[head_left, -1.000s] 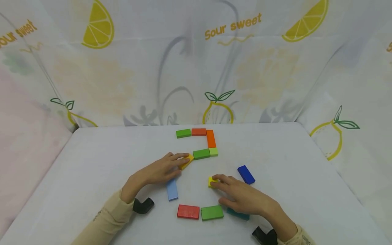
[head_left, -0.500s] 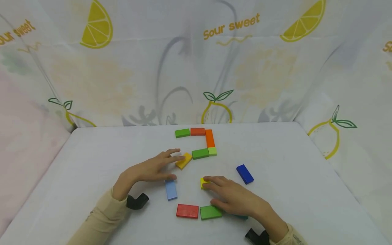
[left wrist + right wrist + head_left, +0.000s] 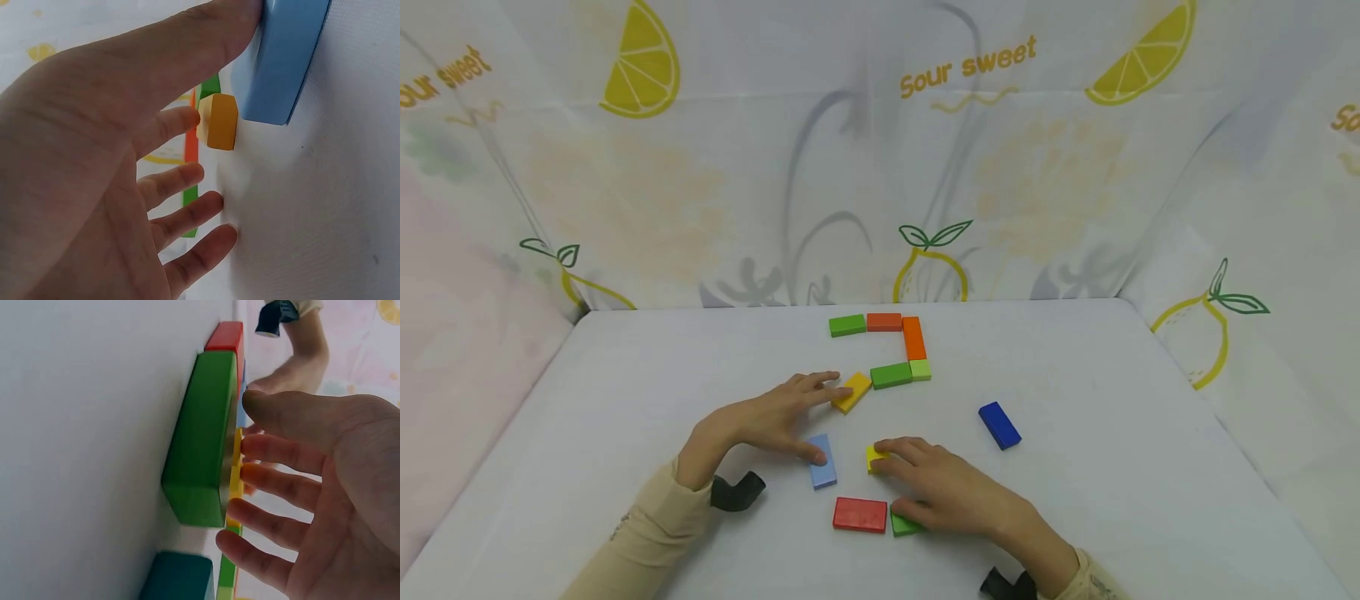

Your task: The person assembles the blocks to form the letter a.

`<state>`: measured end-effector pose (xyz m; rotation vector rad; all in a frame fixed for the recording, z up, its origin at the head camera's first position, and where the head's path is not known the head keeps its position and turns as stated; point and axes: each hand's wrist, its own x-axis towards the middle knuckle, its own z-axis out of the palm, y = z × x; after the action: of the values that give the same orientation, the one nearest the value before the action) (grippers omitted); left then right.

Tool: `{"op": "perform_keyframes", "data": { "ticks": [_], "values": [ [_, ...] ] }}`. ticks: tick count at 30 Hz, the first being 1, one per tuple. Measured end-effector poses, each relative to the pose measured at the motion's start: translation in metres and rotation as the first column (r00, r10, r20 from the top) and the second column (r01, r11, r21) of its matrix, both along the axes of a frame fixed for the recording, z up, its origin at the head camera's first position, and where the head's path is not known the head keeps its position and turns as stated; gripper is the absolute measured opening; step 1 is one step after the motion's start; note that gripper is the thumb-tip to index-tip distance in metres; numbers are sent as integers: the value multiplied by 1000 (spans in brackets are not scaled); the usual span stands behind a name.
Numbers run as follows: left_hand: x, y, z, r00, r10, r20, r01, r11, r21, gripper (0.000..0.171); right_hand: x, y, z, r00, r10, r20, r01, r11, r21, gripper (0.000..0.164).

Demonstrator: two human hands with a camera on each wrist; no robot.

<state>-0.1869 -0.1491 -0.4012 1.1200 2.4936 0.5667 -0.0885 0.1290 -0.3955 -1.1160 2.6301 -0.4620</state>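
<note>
My left hand (image 3: 763, 423) has its fingers spread, an index fingertip touching the amber-yellow block (image 3: 856, 392). Its thumb rests on the light blue block (image 3: 824, 472), which also shows large in the left wrist view. The fingertips of my right hand (image 3: 955, 492) lie on a small yellow block (image 3: 872, 460), which they partly cover. Below them, the right thumb is over a green block (image 3: 902, 525); beside that block lies a red block (image 3: 860, 515). A teal block (image 3: 178, 578) appears in the right wrist view but is hidden by the hand in the head view.
Farther back, a chain of blocks includes a green block (image 3: 847, 326), a red-orange block (image 3: 883, 322), an orange block (image 3: 913, 337), a lime block (image 3: 920, 370) and another green block (image 3: 891, 376). A dark blue block (image 3: 999, 425) lies at right on the white table (image 3: 1090, 367).
My right hand has slid left across the table with the small yellow block under its fingertips. My left hand has drawn back a little, and its thumb has come onto the light blue block.
</note>
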Motion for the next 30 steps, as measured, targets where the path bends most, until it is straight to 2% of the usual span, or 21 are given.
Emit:
{"op": "perform_keyframes", "data": {
  "ticks": [7,15,22,30],
  "values": [
    [1,4,0,999,13,-36,-14,1000,-18,85,2,-10,-1,998,7,-63,-5,1000,26,41],
    [2,6,-2,998,34,-49,-35,999,-12,84,3,-8,2,997,14,-81,-11,999,31,40],
    [3,7,-3,998,31,-50,-31,1000,0,84,3,-4,2,997,18,-70,-16,1000,23,39],
    [2,6,-5,994,5,-106,-4,1000,8,76,1,0,5,999,7,-49,-5,1000,26,38]
  ]
}}
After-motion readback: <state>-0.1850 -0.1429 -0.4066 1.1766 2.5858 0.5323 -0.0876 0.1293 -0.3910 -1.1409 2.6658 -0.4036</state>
